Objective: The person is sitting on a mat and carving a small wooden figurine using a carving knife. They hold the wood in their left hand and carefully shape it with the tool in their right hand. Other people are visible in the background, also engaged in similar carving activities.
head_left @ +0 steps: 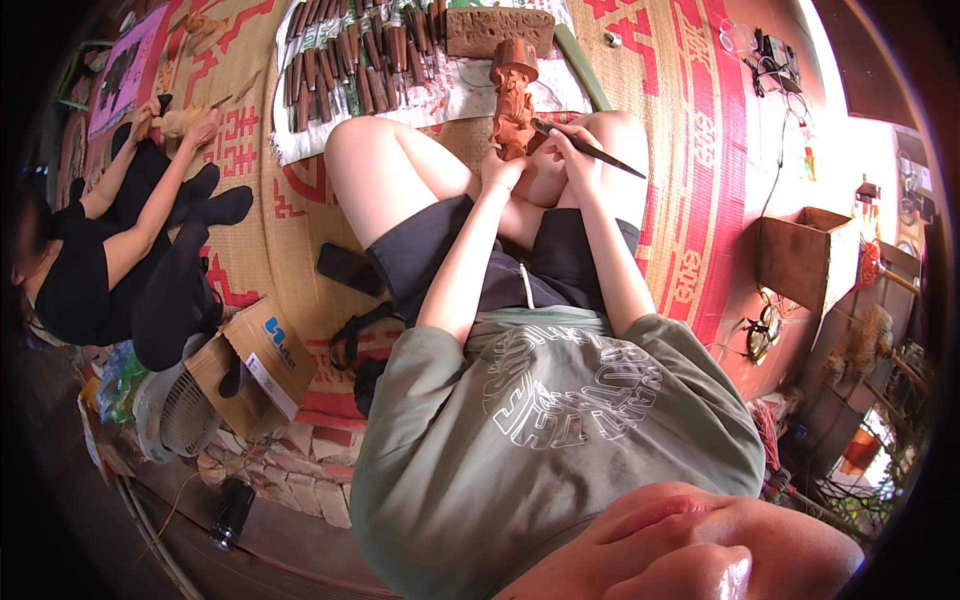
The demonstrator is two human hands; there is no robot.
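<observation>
Between my knees a reddish-brown carved wooden figure [514, 105] leans away from me, its round base at the far end. My left hand [503, 170] is closed around its near end. My right hand [574, 146] grips a slender dark tool with a tapered handle [615, 162], much as one holds a pen. The tool's front end points at the side of the carving; whether it touches the wood I cannot tell. Beyond the carving lie several wooden-handled carving tools [365, 62] in rows on a white cloth [290, 148].
A carved wooden block [498, 33] and a green bar [582, 66] lie on the far cloth. At left, a co-worker [110, 240] handles a pale carving [180, 121]. A phone [349, 269], cardboard box [268, 362] and fan [178, 412] are left; a wooden box [808, 256] stands right.
</observation>
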